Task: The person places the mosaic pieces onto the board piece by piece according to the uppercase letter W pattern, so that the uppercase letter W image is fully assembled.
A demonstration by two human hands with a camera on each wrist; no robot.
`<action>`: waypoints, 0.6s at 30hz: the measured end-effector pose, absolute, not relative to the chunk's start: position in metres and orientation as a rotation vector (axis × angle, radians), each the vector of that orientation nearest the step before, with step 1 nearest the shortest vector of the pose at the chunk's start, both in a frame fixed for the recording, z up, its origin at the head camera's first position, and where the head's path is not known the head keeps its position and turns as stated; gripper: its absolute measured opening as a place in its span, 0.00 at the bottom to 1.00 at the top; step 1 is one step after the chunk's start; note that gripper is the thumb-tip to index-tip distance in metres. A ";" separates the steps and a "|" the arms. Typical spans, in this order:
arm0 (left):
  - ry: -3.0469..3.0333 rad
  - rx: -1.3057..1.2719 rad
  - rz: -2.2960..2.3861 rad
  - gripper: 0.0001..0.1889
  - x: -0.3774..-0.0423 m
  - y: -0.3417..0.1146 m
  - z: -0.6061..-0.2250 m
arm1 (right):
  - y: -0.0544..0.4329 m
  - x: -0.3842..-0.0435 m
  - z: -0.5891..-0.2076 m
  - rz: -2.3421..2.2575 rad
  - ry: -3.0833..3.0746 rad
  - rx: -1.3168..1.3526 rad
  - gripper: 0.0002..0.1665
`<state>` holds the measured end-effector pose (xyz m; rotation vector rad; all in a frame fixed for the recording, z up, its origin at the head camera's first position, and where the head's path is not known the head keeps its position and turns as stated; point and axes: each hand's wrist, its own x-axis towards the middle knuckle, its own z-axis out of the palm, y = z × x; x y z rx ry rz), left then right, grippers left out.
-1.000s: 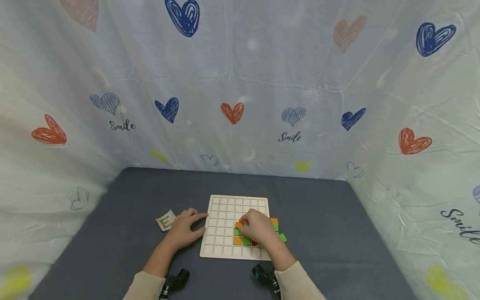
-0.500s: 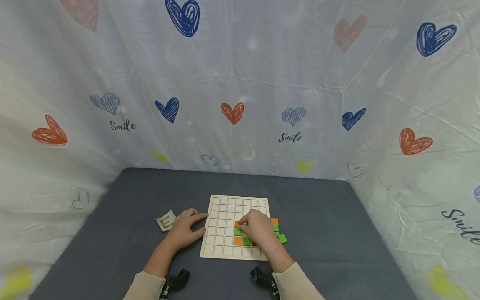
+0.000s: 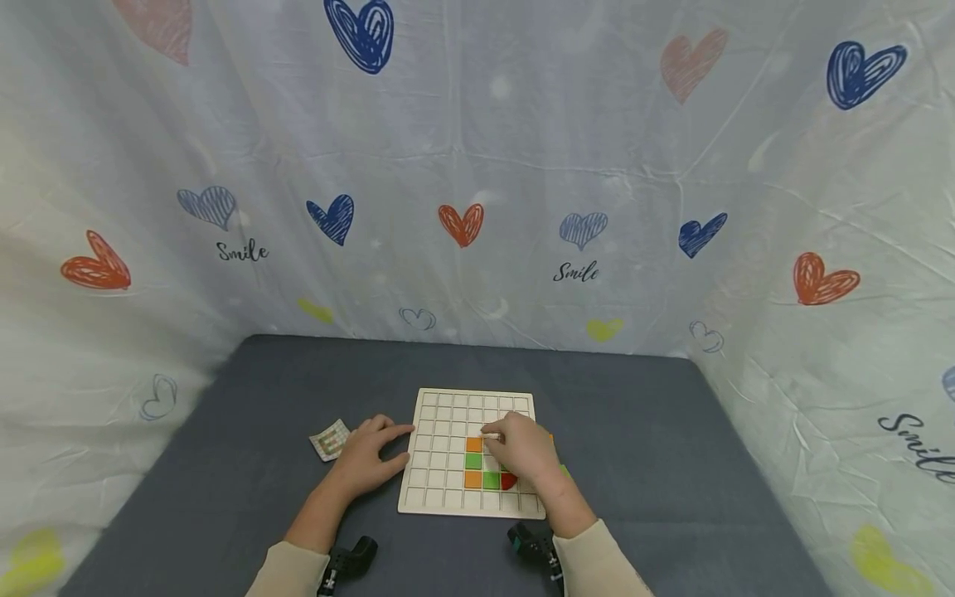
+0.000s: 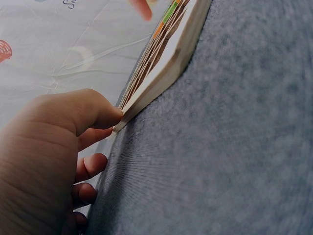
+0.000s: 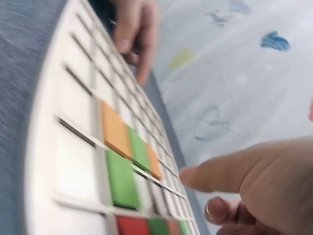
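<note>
A pale board with a grid of square cells (image 3: pixel 440 454) lies on the dark tabletop. At its left edge rests my left hand (image 3: pixel 367 458), thumb and index fingertips touching the side. My right hand (image 3: pixel 525 448) hovers over the board's right part, thumb and index finger apart in the right wrist view with nothing seen between them. Left of it sit an orange tile (image 3: pixel 473 444), a green tile (image 3: pixel 473 461) and a lower orange tile (image 3: pixel 473 480) in a column. A second green tile (image 3: pixel 491 481) and a red tile (image 3: pixel 508 481) continue the lower row. My hand hides cells behind it.
A small card with a printed grid pattern (image 3: pixel 329 439) lies left of the board beside my left hand. Past the board's right edge, bits of loose green tiles (image 3: pixel 564 471) show behind my right wrist. A white curtain with hearts (image 3: pixel 462 290) stands around the table.
My right hand has moved from the upper orange tile slightly right and away, uncovering that tile and the red one. The orange tile sits straighter in its cell. My left hand has stayed put.
</note>
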<state>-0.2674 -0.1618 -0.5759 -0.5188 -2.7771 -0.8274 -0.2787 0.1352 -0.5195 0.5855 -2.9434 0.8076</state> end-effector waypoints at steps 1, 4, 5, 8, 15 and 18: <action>-2.776 -0.520 -0.829 0.23 -0.267 -0.162 -0.576 | 0.139 -0.279 -0.517 0.828 -2.942 0.579 0.12; -2.774 -0.525 -0.825 0.23 -0.267 -0.161 -0.577 | 0.153 -0.281 -0.511 0.897 -2.935 0.549 0.14; -2.775 -0.525 -0.824 0.23 -0.267 -0.161 -0.577 | 0.157 -0.282 -0.509 0.923 -2.930 0.534 0.15; -2.775 -0.530 -0.820 0.23 -0.267 -0.160 -0.577 | 0.170 -0.284 -0.505 0.999 -2.917 0.484 0.15; -2.780 -0.514 -0.802 0.23 -0.267 -0.160 -0.574 | 0.196 -0.287 -0.498 1.116 -2.918 0.302 0.15; -2.758 -0.519 -0.806 0.22 -0.266 -0.159 -0.573 | 0.207 -0.288 -0.497 1.146 -2.913 0.236 0.16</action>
